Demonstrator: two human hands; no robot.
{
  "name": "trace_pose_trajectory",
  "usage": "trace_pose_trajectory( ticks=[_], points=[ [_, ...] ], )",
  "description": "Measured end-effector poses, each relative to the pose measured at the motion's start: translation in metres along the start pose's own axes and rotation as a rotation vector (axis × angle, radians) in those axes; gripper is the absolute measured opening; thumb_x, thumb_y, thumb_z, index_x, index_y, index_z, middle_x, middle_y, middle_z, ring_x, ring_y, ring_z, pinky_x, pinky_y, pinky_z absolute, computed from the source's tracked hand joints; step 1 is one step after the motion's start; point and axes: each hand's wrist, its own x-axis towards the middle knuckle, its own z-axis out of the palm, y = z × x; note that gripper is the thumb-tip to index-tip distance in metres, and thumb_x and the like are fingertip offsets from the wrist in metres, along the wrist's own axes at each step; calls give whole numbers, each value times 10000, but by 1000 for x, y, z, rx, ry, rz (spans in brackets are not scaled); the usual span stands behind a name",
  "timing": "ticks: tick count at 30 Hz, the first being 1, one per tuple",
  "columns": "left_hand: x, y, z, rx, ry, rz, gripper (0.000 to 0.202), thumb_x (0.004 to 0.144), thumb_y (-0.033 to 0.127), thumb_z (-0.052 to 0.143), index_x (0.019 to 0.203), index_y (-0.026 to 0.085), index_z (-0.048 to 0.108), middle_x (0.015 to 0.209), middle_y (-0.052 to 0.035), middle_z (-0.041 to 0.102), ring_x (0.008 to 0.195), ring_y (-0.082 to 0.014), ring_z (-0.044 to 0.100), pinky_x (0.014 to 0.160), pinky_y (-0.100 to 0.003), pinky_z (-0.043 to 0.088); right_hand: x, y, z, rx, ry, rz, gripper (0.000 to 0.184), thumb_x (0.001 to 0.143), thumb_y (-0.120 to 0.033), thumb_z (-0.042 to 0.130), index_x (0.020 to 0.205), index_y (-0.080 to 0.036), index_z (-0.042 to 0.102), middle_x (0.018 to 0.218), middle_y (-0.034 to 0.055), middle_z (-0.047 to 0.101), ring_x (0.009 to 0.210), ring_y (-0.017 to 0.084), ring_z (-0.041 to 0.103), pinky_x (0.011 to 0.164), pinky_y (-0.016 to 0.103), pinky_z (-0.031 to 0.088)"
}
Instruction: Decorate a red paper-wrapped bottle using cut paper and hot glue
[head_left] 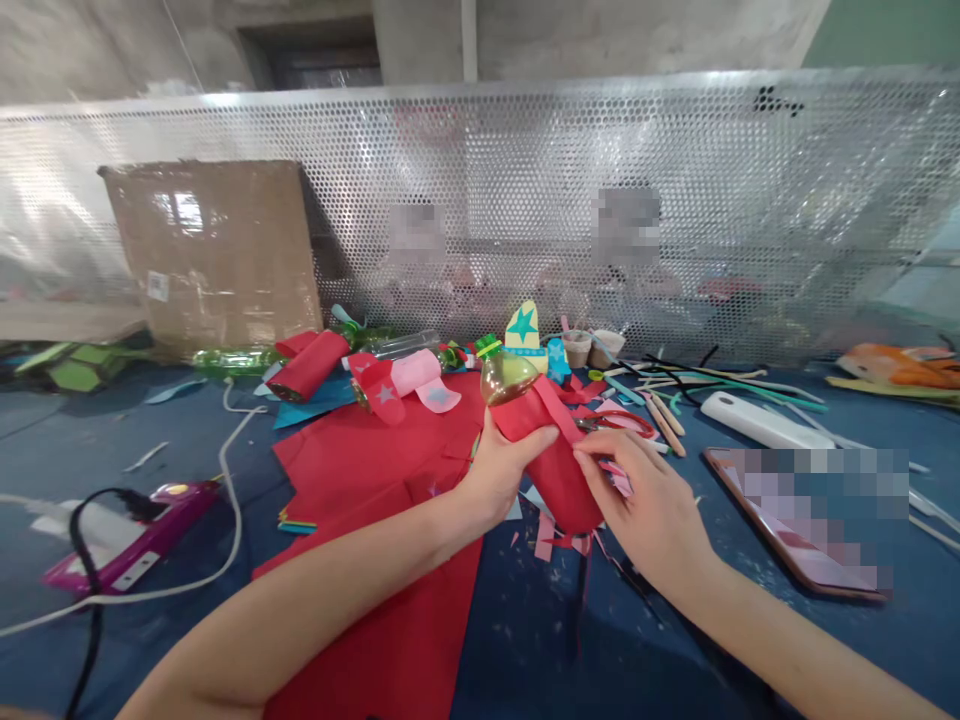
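Observation:
A plastic bottle (507,380) with a yellow-green cap leans to the upper left above the table, its body wrapped in a red sheet (564,488). My left hand (499,465) is closed around the wrapped bottle from the left, thumb lying across the red surface. On the other side, my right hand (641,490) pinches the loose edge of the red sheet between thumb and fingers. Red-handled scissors (619,420) lie just behind my right hand, partly hidden. Large red sheets (375,470) spread over the table under my left forearm.
Wrapped bottles (309,375) and a yellow cutout with a star (523,325) stand at the back. A phone (799,530) and a white glue gun (765,420) lie right. At left is a purple power strip (131,545) with trailing cables. Behind rises a perforated metal panel (517,150).

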Motion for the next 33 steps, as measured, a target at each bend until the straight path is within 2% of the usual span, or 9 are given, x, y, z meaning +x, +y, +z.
trace_pose_trajectory(
  ticks=[4,8,12,15,20,24,27,30,33],
  points=[
    [2,-1,-1,0,-3,6,477,577,173,815,968,178,542,912,-24,688,821,-166,637,806,-329,503,1,1,3,59,-18,43,26,905,-234,519,887,-236,501,870,47,619,835,201,625,747,333,525],
    [1,1,-1,6,-85,-53,424,563,221,828,910,159,594,860,-23,685,785,-174,638,777,-329,504,9,7,2,310,-59,304,298,835,-448,588,1016,-228,501,1066,101,607,1015,245,599,873,421,514],
    [1,3,-3,42,-233,-117,454,588,262,824,982,156,624,956,-68,688,853,-216,645,800,-358,498,15,16,-4,753,-323,714,423,851,-565,492,1152,-268,508,1196,79,636,1088,239,617,875,394,544],
    [2,5,-6,90,-340,-136,430,597,281,822,960,142,637,1010,-104,675,913,-248,636,850,-400,483,13,22,-7,913,-466,848,603,802,-593,565,1321,-315,435,1284,35,614,1144,224,599,917,353,533],
    [4,8,-9,157,-407,-139,412,592,314,825,915,136,642,1029,-116,653,968,-269,608,900,-439,460,10,22,-7,833,-544,728,835,745,-722,527,1447,-318,320,1463,10,440,1332,237,409,1037,371,437],
    [4,5,-8,171,-350,-101,463,572,340,839,932,152,616,1033,-100,653,961,-263,614,886,-433,480,12,17,-4,719,-499,582,889,744,-775,451,1468,-280,303,1527,3,321,1404,230,254,1119,368,304],
    [3,1,-8,154,-300,-59,556,606,404,821,1048,188,563,1113,-95,641,1010,-270,613,889,-433,497,9,16,1,764,-467,511,840,797,-732,429,1488,-295,235,1531,6,317,1399,218,272,1123,374,298],
    [1,-1,-9,200,-325,3,613,695,512,735,1179,227,488,1181,-94,620,1097,-278,585,929,-435,492,5,17,6,791,-406,458,795,846,-644,463,1496,-287,177,1540,37,298,1399,223,277,1133,413,277],
    [1,0,-13,301,-385,60,648,730,582,667,1230,228,454,1204,-109,608,1128,-287,571,959,-443,482,2,19,8,895,-410,433,781,868,-554,506,1496,-274,134,1507,95,354,1333,242,407,1078,429,377]
  ],
)
